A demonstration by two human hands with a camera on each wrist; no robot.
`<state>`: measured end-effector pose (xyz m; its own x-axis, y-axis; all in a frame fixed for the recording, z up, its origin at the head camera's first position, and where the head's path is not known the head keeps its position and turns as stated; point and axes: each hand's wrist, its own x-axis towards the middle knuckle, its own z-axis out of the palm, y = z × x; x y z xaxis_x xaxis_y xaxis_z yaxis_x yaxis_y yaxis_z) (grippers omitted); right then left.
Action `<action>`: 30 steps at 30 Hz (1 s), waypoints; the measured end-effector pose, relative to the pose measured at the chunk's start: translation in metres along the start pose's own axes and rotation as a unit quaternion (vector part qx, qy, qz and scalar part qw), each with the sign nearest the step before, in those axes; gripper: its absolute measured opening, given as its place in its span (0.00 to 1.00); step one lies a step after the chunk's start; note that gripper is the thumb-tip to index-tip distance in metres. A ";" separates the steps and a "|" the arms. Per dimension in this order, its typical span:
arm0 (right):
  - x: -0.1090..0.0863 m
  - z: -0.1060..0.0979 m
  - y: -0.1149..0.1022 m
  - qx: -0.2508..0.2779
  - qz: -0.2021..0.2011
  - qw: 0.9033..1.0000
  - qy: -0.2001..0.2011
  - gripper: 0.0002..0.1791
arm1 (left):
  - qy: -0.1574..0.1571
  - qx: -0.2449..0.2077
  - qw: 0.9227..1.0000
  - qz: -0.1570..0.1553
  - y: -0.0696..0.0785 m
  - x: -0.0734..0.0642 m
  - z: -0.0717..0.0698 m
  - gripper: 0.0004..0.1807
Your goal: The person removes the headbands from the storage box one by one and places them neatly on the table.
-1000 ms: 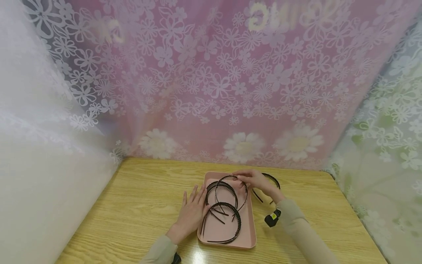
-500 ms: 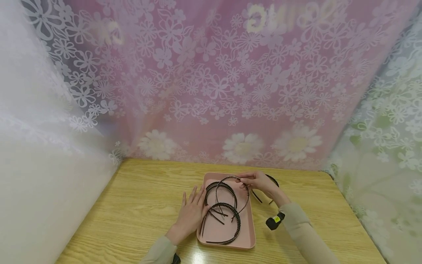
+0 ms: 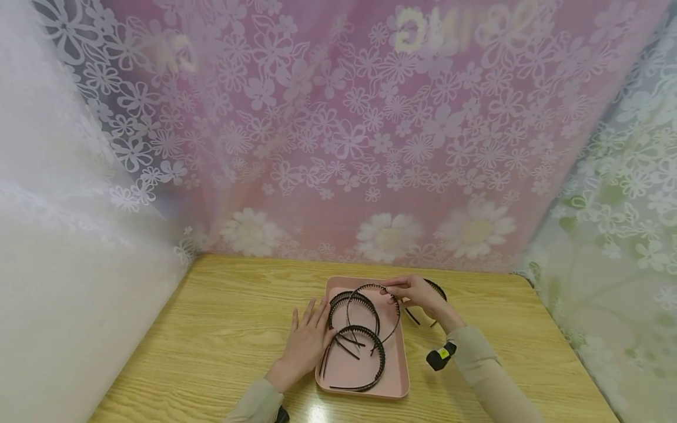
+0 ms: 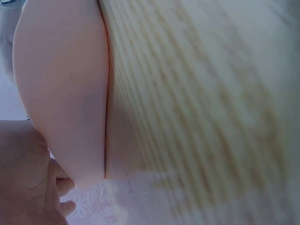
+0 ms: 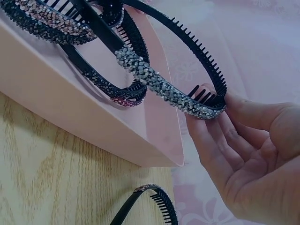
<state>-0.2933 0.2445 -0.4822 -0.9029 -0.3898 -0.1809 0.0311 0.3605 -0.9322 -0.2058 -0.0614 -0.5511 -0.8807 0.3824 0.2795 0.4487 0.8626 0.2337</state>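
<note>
My right hand (image 3: 420, 295) pinches a black toothed headband (image 5: 161, 89) by its curved top between thumb and fingers. Silvery glitter stones cover its outer side in the right wrist view. The band is raised above the far right part of a pink tray (image 3: 395, 379). Several other headbands lie in the tray, among them a dark one (image 3: 384, 357) at the near end. With fingers straight, my left hand (image 3: 304, 348) rests against the tray's left side. Only part of that hand (image 4: 23, 178) shows in the left wrist view, beside the tray wall (image 4: 65, 84).
One more headband (image 5: 149, 188) stands on the wooden table (image 3: 248, 305), outside the tray and right of it, partly behind my right hand. A pink flowered curtain (image 3: 328, 135) hangs behind the table, with pale sheets at both sides.
My right hand has shifted slightly right with the headband in its grip, then stayed nearly still. The left hand and the tray keep their places.
</note>
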 end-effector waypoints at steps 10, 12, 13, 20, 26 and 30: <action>-0.001 0.003 -0.010 -0.013 -0.004 1.000 0.022 0.22 | 0.007 0.000 1.000 0.001 0.000 0.000 0.001 0.31; -0.002 0.002 -0.015 -0.017 -0.010 0.999 0.030 0.22 | 0.008 -0.001 1.000 0.001 0.000 0.000 0.001 0.31; -0.003 0.001 -0.017 -0.017 -0.015 0.999 0.032 0.22 | 0.009 -0.001 1.000 0.002 0.000 0.000 0.001 0.31; -0.004 -0.009 -0.024 -0.018 -0.036 0.998 0.048 0.22 | 0.012 0.000 1.000 0.005 -0.001 0.001 0.002 0.31; -0.008 -0.016 -0.025 -0.014 -0.042 0.997 0.057 0.22 | 0.012 0.000 1.000 0.005 -0.001 0.001 0.002 0.31; -0.010 -0.020 -0.025 -0.015 -0.043 0.997 0.059 0.23 | 0.010 0.005 1.000 0.003 -0.001 0.000 0.002 0.31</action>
<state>-0.2939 0.2567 -0.4512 -0.9459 -0.3187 -0.0608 -0.0601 0.3563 -0.9324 -0.2071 -0.0613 -0.5533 -0.8748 0.3812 0.2992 0.4525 0.8635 0.2229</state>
